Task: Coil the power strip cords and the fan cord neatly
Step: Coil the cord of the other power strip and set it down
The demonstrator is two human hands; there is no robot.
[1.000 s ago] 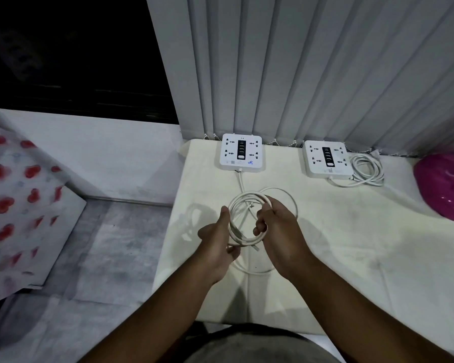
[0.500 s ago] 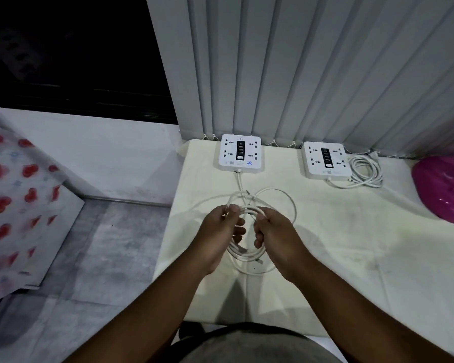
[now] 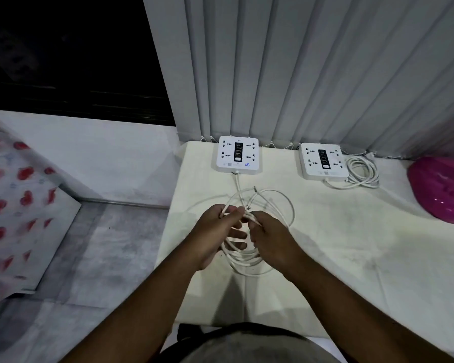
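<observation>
Close together over the table (image 3: 351, 244), the left hand (image 3: 215, 231) is pinching and the right hand (image 3: 270, 238) is gripping the looped white cord (image 3: 247, 259), which is trailing from a strip (image 3: 238, 158) behind them.

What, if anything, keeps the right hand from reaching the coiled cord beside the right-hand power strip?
Likely yes, it can reach: nothing stands between the right hand and the coiled cord. But that hand grips the loose cord, so it must let go first.
</observation>
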